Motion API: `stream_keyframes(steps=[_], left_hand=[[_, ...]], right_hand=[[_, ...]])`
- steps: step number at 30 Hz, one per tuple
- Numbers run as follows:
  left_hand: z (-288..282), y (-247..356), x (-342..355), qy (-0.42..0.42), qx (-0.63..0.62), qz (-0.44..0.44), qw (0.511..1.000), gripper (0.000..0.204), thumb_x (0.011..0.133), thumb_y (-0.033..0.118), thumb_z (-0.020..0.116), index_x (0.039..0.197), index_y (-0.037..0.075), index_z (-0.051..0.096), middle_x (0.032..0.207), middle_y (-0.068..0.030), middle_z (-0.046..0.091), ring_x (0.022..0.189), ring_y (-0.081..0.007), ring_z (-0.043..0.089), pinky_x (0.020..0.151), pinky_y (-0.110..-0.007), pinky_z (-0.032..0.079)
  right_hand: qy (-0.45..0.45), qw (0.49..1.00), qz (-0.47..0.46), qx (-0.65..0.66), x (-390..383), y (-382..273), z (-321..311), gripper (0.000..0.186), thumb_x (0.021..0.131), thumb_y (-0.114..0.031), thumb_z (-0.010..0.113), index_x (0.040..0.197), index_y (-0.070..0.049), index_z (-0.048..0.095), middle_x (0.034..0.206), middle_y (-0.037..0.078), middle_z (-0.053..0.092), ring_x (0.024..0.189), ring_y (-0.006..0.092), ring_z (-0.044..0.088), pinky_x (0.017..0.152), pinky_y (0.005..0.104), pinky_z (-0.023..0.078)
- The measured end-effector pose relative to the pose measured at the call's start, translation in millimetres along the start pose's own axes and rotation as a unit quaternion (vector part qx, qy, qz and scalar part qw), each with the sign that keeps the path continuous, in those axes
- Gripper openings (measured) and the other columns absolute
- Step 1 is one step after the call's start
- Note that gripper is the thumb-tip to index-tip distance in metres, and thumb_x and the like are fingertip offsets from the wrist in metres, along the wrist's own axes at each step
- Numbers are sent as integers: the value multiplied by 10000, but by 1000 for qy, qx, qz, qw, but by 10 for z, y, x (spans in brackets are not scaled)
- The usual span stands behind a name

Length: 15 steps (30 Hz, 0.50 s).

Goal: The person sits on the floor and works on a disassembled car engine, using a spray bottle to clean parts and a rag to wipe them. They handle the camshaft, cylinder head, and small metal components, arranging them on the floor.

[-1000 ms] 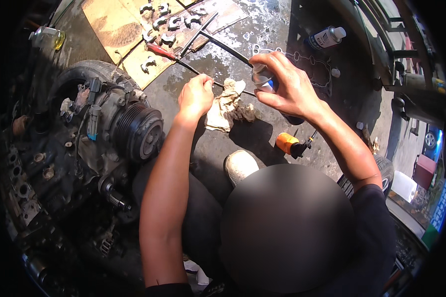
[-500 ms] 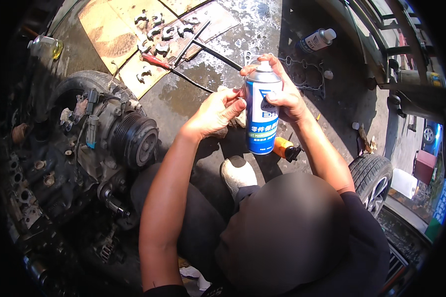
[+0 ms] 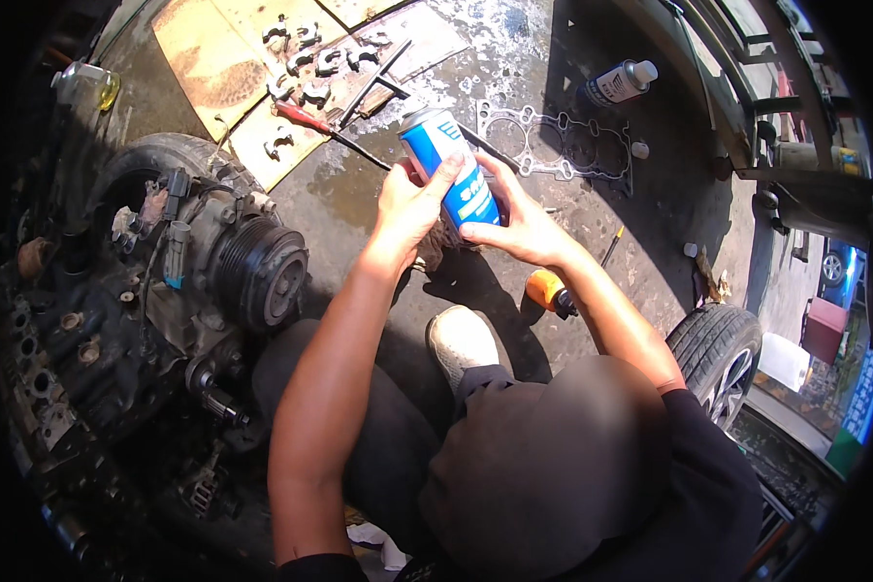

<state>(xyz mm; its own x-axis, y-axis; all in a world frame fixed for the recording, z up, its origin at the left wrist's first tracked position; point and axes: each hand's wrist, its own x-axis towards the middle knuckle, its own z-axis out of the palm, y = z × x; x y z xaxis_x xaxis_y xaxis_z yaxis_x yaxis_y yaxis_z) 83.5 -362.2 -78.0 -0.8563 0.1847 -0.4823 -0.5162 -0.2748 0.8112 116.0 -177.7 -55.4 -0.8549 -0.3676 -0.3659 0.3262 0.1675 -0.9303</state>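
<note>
A blue and white spray can [image 3: 472, 191] is gripped between both my hands, its metal top tilted up and away to the left. My left hand [image 3: 412, 206] is wrapped round its left side, with the thumb lying across the label. My right hand [image 3: 522, 225] holds the lower right side near the base, fingers behind and thumb in front. The can hangs above the floor in front of a pale shoe [image 3: 459, 344]. Behind it, part of a long dark T-handle tool [image 3: 371, 89] is covered.
To the left stands a greasy engine with a ribbed pulley [image 3: 262, 276]. Several metal caps [image 3: 330, 64] and a red-handled tool [image 3: 303, 116] lie on cardboard [image 3: 213, 63]. A flat gasket [image 3: 553, 136], another spray can [image 3: 619, 83], an orange bottle [image 3: 548, 290] and a wheel [image 3: 718, 354] are around.
The can has moved left and tipped over to the left from upright, and its white nozzle no longer shows. My left hand now grips it; my right hand has shifted down toward its base.
</note>
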Motion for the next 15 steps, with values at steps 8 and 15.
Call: stream_keyframes(steps=[8, 15], left_hand=[[-139, 350, -13, -23, -1, 143, 989, 896, 787, 302, 880, 1437, -21, 353, 1223, -159, 615, 1088, -220, 628, 970, -368, 516], [45, 503, -171, -65, 108, 266, 956, 1209, 676, 219, 950, 1541, 64, 120, 1362, -220, 472, 1233, -257, 522, 1021, -414, 488]], right_hand=[[1, 945, 18, 328, -24, -24, 152, 677, 863, -237, 739, 1428, 10, 460, 1305, 126, 599, 1148, 201, 606, 1005, 329, 478], [-159, 818, 47, 551, -61, 223, -79, 753, 881, -422, 649, 1452, 11, 416, 1310, 239, 580, 1128, 361, 630, 833, 500, 576]])
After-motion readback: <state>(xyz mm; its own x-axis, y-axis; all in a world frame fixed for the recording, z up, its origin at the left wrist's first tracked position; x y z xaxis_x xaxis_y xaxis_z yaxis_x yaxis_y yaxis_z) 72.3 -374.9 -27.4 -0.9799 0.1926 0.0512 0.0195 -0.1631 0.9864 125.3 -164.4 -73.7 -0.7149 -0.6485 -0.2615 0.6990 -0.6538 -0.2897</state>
